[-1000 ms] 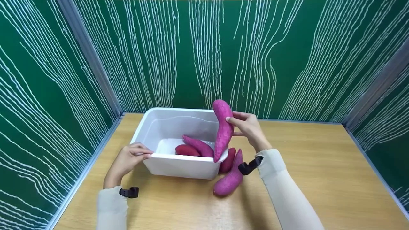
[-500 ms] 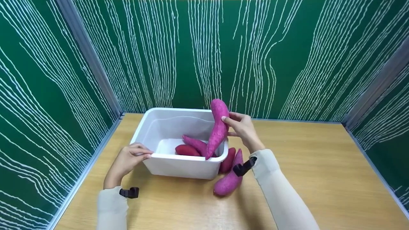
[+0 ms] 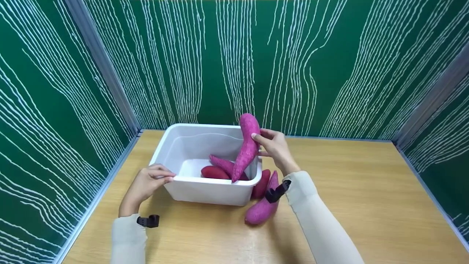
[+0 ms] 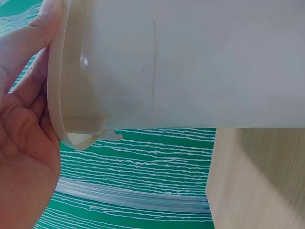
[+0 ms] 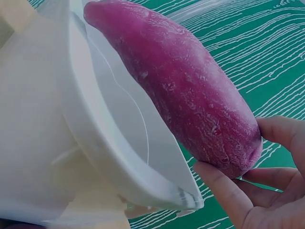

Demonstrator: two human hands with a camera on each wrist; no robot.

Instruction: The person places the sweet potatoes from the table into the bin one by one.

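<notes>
My right hand (image 3: 274, 148) holds a long magenta sweet potato (image 3: 247, 146) between thumb and fingers, over the right end of the white bin (image 3: 209, 192). Its narrow tip points down toward the front rim. In the right wrist view the sweet potato (image 5: 181, 86) slants across the bin's rim (image 5: 105, 143). At the bin's front left corner my left hand (image 3: 150, 181) pinches the rim; the left wrist view shows thumb and fingers on either side of the rim (image 4: 56, 86). Inside the bin lie a red sweet potato (image 3: 214, 172) and a magenta one (image 3: 221, 164), partly hidden behind the held one.
Outside the bin's right side, a red sweet potato (image 3: 261, 185) and a magenta one (image 3: 262, 211) lie on the wooden table (image 3: 366, 198). Green panels (image 3: 234, 66) with white wavy lines enclose the back and sides, joined by grey metal posts (image 3: 100, 66).
My right hand has carried the held sweet potato a little to the left, from above the bin's right rim to over its inside. My left hand stays at the rim.
</notes>
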